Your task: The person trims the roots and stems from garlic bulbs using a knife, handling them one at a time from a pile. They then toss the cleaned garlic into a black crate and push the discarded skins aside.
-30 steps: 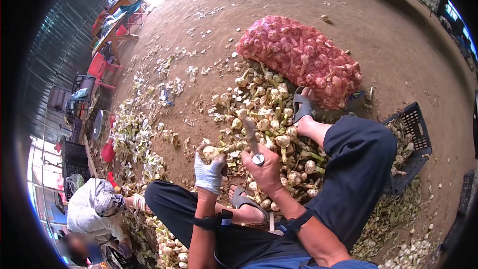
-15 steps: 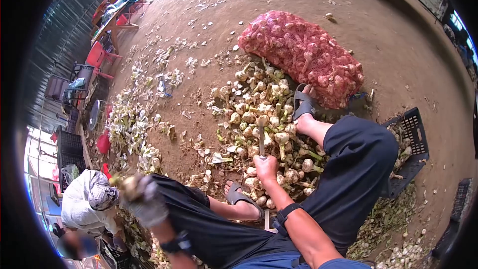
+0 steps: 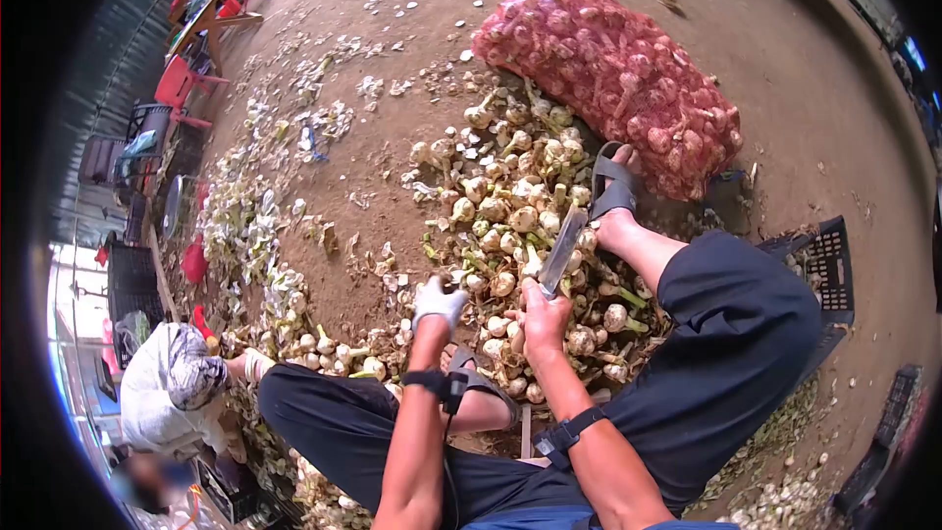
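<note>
Pointing forward, the knife (image 3: 563,253) slants rightward along its length.

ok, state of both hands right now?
Left hand: gloved; can't tell whether open or closed, nothing clearly visible in it.
Right hand: closed, holding the knife.

Fisheye view: corners black, wall (image 3: 123,69) bowed along the left edge. Daylight, moderate and soft, over the floor (image 3: 392,147); white glare at the lower-left opening (image 3: 71,285), darker band at upper right. Bulbs (image 3: 494,208) sharp, knife (image 3: 563,253) with pale sheen; blurred patch (image 3: 149,481), lower left.
</note>
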A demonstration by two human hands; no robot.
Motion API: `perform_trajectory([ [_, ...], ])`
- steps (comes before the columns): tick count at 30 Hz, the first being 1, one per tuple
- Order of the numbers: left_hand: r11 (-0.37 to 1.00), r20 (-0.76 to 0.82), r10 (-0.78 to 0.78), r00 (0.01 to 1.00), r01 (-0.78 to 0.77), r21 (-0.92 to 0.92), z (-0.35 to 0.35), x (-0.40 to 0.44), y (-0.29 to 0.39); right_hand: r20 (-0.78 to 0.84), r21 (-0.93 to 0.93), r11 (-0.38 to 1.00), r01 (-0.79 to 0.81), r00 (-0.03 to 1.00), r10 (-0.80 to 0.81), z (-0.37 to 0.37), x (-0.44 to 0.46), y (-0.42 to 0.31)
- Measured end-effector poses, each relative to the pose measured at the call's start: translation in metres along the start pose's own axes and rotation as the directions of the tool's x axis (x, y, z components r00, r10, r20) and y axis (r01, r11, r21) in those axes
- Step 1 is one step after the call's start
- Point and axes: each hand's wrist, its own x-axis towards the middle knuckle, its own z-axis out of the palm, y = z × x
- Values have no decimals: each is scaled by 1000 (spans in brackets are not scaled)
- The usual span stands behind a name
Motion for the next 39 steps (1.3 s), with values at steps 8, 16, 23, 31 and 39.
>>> perform_trajectory([
  [8,959,-154,-48,987,89,267,113,60,-47,-24,-3,997,-77,997,77,-7,8,-1],
  [16,906,-149,37,988,-97,-412,114,75,-80,31,0,999,-40,999,40,1,6,-6],
  [23,680,-103,110,989,-150,-718,36,38,-17,113,-379,868,321,947,-301,-4,4,-12],
  [31,560,155,750,642,-743,367,-67,-69,35,710,-432,51,900,374,-597,1,-46,-49],
  [39,680,-63,604,795,-555,-480,-81,-125,56,784,-196,7,980,161,-600,-2,-74,-57],
])
